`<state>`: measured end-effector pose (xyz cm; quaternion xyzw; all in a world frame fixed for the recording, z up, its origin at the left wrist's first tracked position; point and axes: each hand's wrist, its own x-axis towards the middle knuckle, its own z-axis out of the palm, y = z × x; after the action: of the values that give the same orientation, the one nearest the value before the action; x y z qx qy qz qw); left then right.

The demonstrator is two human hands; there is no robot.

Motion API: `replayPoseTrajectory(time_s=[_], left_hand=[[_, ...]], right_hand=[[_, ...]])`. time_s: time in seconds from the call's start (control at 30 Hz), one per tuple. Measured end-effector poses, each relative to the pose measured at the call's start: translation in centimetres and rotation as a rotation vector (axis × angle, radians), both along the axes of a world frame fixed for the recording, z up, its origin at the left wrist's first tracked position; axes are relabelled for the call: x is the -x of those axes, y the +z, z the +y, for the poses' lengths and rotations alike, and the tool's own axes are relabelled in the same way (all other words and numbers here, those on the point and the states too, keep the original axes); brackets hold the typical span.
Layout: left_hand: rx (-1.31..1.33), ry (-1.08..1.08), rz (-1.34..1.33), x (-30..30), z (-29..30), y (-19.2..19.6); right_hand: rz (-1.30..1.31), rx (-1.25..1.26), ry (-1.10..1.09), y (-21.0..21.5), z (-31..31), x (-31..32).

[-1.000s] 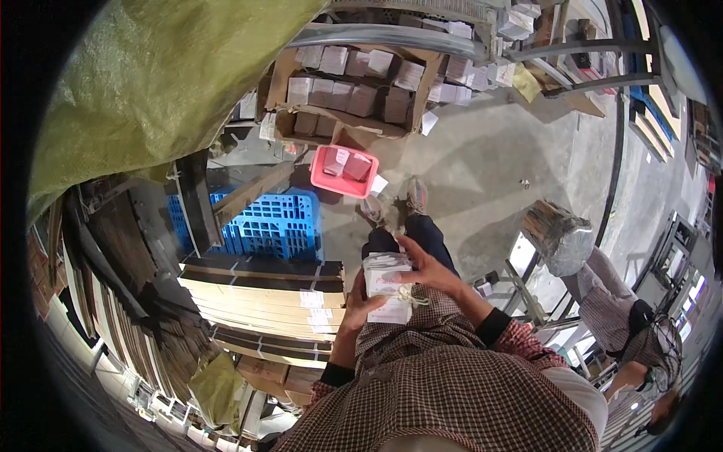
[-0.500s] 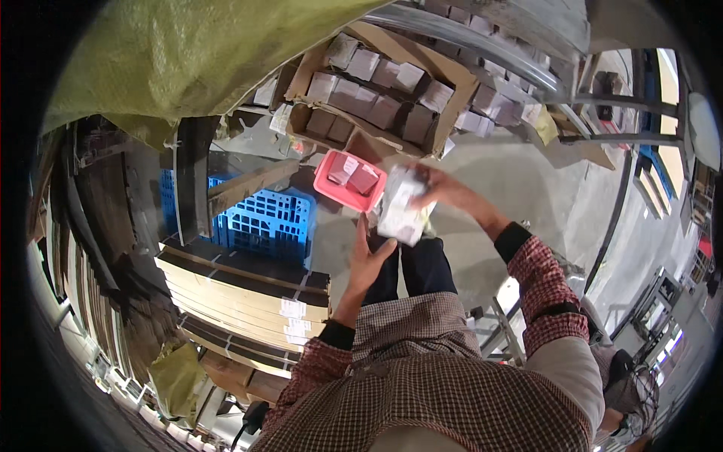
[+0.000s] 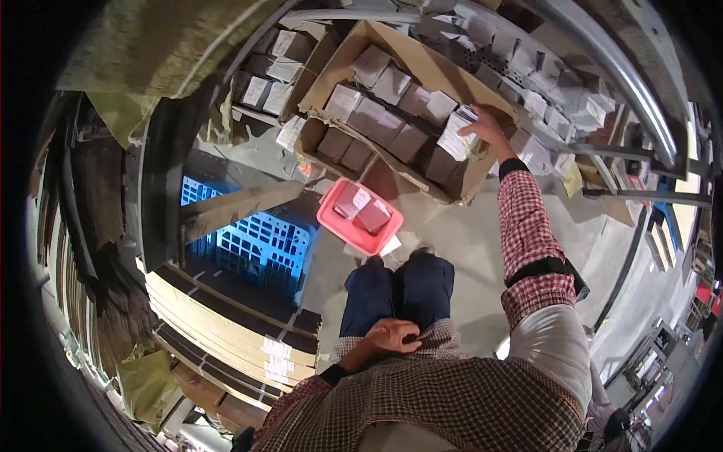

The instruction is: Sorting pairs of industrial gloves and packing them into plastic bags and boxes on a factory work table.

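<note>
My right hand (image 3: 488,129) reaches far out over an open cardboard box (image 3: 437,197). Its fingers grip a white-wrapped bundle (image 3: 456,135) at the right end of the box, above or against the packets there. Several rows of small block-shaped packets (image 3: 367,114) fill the box. My left hand (image 3: 392,336) is drawn back to my lap with its fingers curled; a small dark patch shows by the fingertips, and whether they hold anything is unclear. Between my knees and the box stands a pink plastic tub (image 3: 328,218) with reddish packets (image 3: 372,215) in it.
To the left are a blue plastic pallet (image 3: 263,245), a wooden beam (image 3: 241,211) and strapped stacks of flat cardboard (image 3: 226,324). A second box of packets (image 3: 277,71) stands at the back left. A metal rail (image 3: 625,83) crosses the upper right.
My right hand has carried the white bundle from beside the tub out to the box's right end. My left hand has pulled back from the tub to my lap. The view has shifted.
</note>
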<state>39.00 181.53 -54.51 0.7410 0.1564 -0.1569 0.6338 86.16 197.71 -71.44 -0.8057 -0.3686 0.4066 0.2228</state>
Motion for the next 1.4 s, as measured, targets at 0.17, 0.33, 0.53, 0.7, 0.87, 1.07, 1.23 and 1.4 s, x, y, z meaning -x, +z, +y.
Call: replayPoseTrajectory(time_s=[0.17, 0.33, 0.53, 0.7, 0.87, 1.07, 1.23, 1.4], left_hand=[[-0.003, 0.035, 0.131, -0.1, 1.3, -0.5], [-0.037, 0.074, 0.058, -1.0, 1.4, -1.4], [-0.020, 0.089, 0.085, -1.4, 1.0, -0.1], [0.032, 0.170, 0.107, -0.7, -0.5, 1.3], [-0.068, 0.203, 0.185, 0.7, -2.0, 6.8], [-0.137, -0.245, -0.035, 4.7, -8.4, 11.4], [-0.372, -0.625, 0.047, 4.2, -11.3, 16.6], [-0.584, -0.734, -0.131, 2.3, -13.4, 24.4]], right_hand=[[-0.075, 0.095, 0.016, -2.7, -0.5, -1.3], [-0.166, 0.089, 0.085, -4.6, -0.2, -5.8], [-0.931, 0.123, 0.119, -3.4, -1.6, -4.1], [-0.874, 0.045, 0.013, 0.9, -4.3, 3.8], [-0.266, -0.178, -0.115, 11.7, -15.2, 19.7], [-0.052, 0.270, -0.442, 20.5, -41.8, 27.7], [-0.123, 0.443, 0.237, 23.9, -62.9, 34.4], [-0.028, 0.165, -0.953, 25.8, -78.0, 53.0]])
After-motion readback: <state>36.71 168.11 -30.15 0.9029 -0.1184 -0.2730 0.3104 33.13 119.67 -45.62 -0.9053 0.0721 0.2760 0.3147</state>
